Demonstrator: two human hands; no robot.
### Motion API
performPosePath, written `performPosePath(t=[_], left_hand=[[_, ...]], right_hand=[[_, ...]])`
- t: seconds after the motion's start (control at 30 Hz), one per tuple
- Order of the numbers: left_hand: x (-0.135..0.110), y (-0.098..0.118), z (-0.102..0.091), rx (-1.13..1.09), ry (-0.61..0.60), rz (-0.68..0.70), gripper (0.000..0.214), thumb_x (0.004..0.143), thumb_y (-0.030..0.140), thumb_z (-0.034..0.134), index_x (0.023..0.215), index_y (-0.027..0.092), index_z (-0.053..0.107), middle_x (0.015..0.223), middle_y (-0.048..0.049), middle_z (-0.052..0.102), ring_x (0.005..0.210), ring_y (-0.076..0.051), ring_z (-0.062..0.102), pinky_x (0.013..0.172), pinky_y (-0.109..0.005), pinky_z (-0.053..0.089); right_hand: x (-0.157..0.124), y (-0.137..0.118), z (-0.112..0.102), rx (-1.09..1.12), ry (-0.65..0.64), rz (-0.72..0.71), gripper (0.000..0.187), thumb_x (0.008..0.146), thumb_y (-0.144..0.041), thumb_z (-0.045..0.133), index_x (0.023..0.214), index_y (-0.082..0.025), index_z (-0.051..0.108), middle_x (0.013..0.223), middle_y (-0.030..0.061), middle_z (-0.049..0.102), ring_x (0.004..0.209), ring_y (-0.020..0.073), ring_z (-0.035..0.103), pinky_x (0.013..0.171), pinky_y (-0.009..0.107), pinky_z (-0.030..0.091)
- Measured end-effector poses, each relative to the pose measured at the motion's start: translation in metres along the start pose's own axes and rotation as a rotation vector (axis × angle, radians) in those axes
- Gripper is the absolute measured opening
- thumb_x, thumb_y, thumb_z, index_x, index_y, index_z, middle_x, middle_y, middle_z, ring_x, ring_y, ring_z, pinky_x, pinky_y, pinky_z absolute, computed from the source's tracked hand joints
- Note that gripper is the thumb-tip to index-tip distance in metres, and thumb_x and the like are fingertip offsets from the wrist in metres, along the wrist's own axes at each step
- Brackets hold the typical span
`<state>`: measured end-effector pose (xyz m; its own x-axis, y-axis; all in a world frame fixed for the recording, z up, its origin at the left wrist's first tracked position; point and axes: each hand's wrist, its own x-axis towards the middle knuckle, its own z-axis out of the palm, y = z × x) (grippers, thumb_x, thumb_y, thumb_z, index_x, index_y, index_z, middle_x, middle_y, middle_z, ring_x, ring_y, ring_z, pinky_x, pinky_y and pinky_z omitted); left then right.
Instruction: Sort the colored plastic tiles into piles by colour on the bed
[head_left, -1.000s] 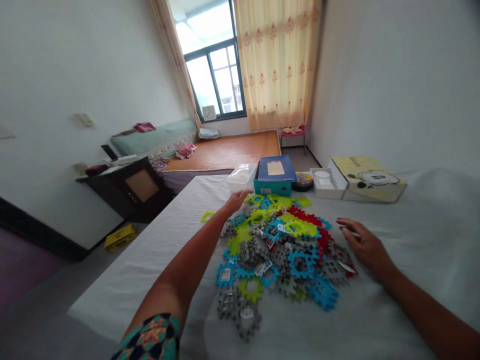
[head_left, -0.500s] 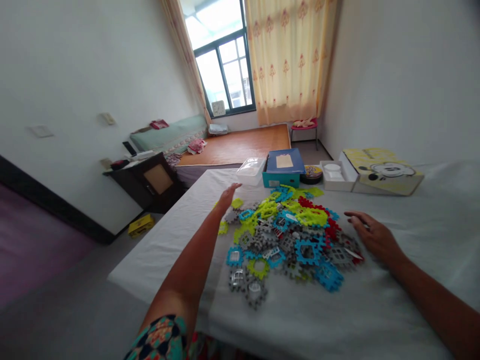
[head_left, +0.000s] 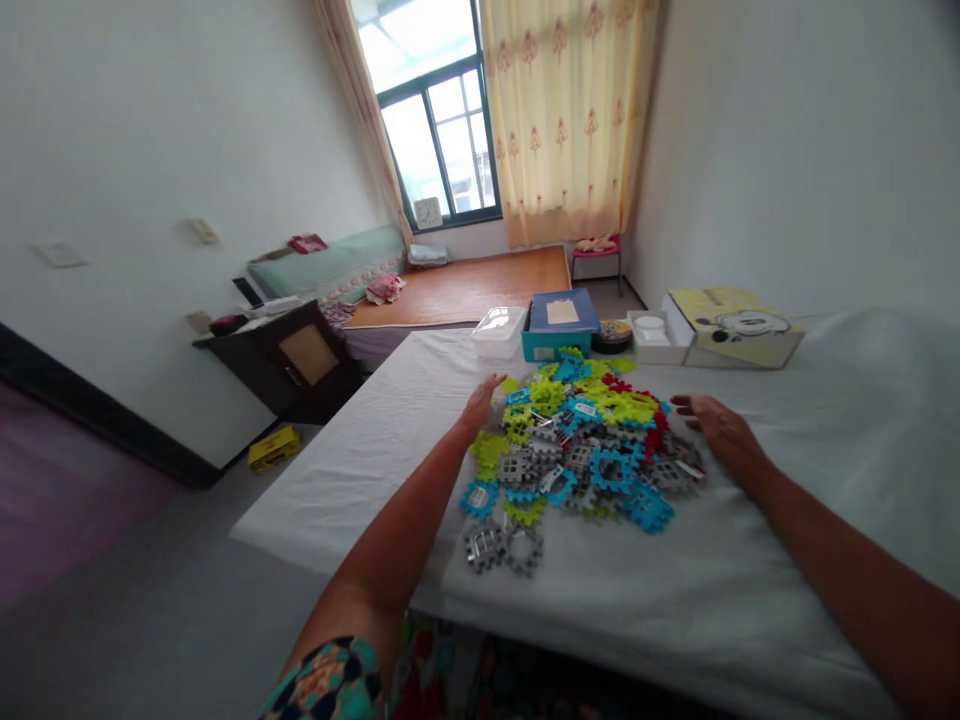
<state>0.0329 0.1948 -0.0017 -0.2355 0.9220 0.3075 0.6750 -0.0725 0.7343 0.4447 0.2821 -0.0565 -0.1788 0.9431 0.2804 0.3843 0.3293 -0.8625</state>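
Note:
A heap of plastic interlocking building pieces (head_left: 581,455) in grey, blue, lime green and red lies on the white-covered table (head_left: 352,440). My left hand (head_left: 481,402) stands on edge at the heap's left side, its fingers stretched out, against or very near the outer pieces. On the other side my right hand (head_left: 721,432) hovers just right of the red and grey pieces, open with fingers extended. Neither hand holds a piece. Two grey window pieces (head_left: 484,547) lie at the near edge of the heap, beside a blue window piece (head_left: 480,498).
Behind the heap stand a clear plastic box (head_left: 499,333), a teal box with a blue lid (head_left: 559,343), a round tin (head_left: 612,338), a white tray (head_left: 660,350) and a yellow cartoon box (head_left: 739,335). A dark cabinet (head_left: 289,360) and a bed (head_left: 480,285) are beyond.
My left hand has moved right, and pieces on the heap's left side have shifted inward with it. My right hand stays open beside the heap. The view has shifted slightly.

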Motion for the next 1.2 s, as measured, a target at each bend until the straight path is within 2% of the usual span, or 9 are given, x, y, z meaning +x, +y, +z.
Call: performPosePath(t=[0.13, 0.23, 0.33, 0.4, 0.63, 0.73, 0.87, 1.0, 1.2], left_hand=[[-0.055, 0.015, -0.044, 0.139, -0.072, 0.2, 0.057, 0.097, 0.055, 0.024, 0.137, 0.026, 0.055, 0.151, -0.0023, 0.043, 0.142, -0.022, 0.032, 0.119, -0.042, 0.022], [-0.116, 0.022, -0.065, 0.357, -0.403, 0.449, 0.056, 0.089, 0.062, 0.044, 0.14, 0.04, 0.047, 0.154, 0.0021, 0.036, 0.144, -0.027, 0.028, 0.12, -0.045, 0.017], [-0.158, 0.028, -0.062, 0.506, -0.639, 0.567, 0.079, 0.079, 0.069, 0.056, 0.148, 0.043, 0.029, 0.159, -0.0005, 0.025, 0.147, -0.03, 0.02, 0.12, -0.049, 0.01], [-0.165, 0.03, -0.051, 0.529, -0.676, 0.613, 0.084, 0.078, 0.07, 0.055, 0.15, 0.042, 0.023, 0.16, -0.0014, 0.022, 0.148, -0.031, 0.017, 0.12, -0.05, 0.01], [-0.125, 0.038, -0.006, 0.587, -0.401, 0.704, 0.063, 0.089, 0.058, 0.051, 0.147, 0.039, 0.037, 0.158, -0.0022, 0.029, 0.147, -0.03, 0.019, 0.12, -0.05, 0.009], [-0.109, 0.056, -0.004, 0.522, -0.346, 0.765, 0.063, 0.087, 0.059, 0.054, 0.145, 0.036, 0.042, 0.155, -0.0033, 0.035, 0.146, -0.03, 0.021, 0.121, -0.051, 0.009], [-0.07, 0.068, -0.021, 0.324, -0.316, 0.764, 0.072, 0.073, 0.068, 0.065, 0.135, 0.032, 0.056, 0.153, -0.0061, 0.039, 0.144, -0.034, 0.025, 0.118, -0.051, 0.021], [-0.016, 0.036, -0.035, 0.077, 0.005, 0.452, 0.048, 0.097, 0.052, 0.038, 0.119, 0.021, 0.068, 0.135, -0.0114, 0.057, 0.13, -0.025, 0.048, 0.113, -0.046, 0.034], [0.006, -0.039, -0.036, 0.04, 0.245, 0.231, 0.045, 0.095, 0.047, 0.039, 0.102, 0.018, 0.073, 0.115, -0.0113, 0.068, 0.112, -0.024, 0.061, 0.103, -0.042, 0.044]], right_hand=[[-0.009, -0.019, -0.008, -0.157, -0.025, -0.126, 0.054, 0.092, -0.059, 0.035, 0.118, -0.021, 0.064, 0.122, 0.0118, 0.066, 0.116, 0.0279, 0.06, 0.098, 0.046, 0.048], [-0.02, -0.025, -0.008, -0.327, -0.167, -0.257, 0.059, 0.087, -0.061, 0.047, 0.131, -0.023, 0.057, 0.134, 0.0107, 0.059, 0.126, 0.0303, 0.053, 0.108, 0.049, 0.038], [-0.024, -0.023, 0.009, -0.383, -0.096, -0.21, 0.063, 0.087, -0.063, 0.044, 0.135, -0.023, 0.052, 0.136, 0.0116, 0.057, 0.129, 0.0325, 0.05, 0.109, 0.053, 0.037], [-0.021, -0.024, 0.03, -0.362, -0.041, -0.148, 0.062, 0.09, -0.062, 0.039, 0.136, -0.022, 0.051, 0.135, 0.0122, 0.058, 0.128, 0.0324, 0.051, 0.108, 0.054, 0.038], [-0.015, -0.067, 0.1, -0.183, -0.03, -0.127, 0.058, 0.095, -0.057, 0.033, 0.138, -0.022, 0.05, 0.133, 0.0107, 0.059, 0.124, 0.0291, 0.054, 0.103, 0.051, 0.043], [-0.007, -0.088, 0.1, -0.105, -0.068, -0.199, 0.052, 0.096, -0.057, 0.032, 0.125, -0.027, 0.062, 0.125, 0.0043, 0.066, 0.118, 0.0251, 0.059, 0.1, 0.043, 0.046], [0.037, -0.092, 0.079, -0.159, 0.031, -0.066, 0.057, 0.098, -0.054, 0.024, 0.1, -0.023, 0.073, 0.1, 0.0033, 0.075, 0.096, 0.0209, 0.067, 0.087, 0.032, 0.05], [0.093, -0.069, 0.066, -0.454, 0.057, 0.024, 0.051, 0.101, -0.039, 0.023, 0.107, -0.019, 0.07, 0.109, 0.0074, 0.072, 0.1, 0.0198, 0.065, 0.086, 0.028, 0.047], [0.12, -0.041, 0.09, -0.632, -0.13, -0.026, 0.042, 0.1, -0.037, 0.033, 0.108, -0.018, 0.069, 0.117, 0.0098, 0.07, 0.111, 0.0224, 0.061, 0.096, 0.033, 0.041]])
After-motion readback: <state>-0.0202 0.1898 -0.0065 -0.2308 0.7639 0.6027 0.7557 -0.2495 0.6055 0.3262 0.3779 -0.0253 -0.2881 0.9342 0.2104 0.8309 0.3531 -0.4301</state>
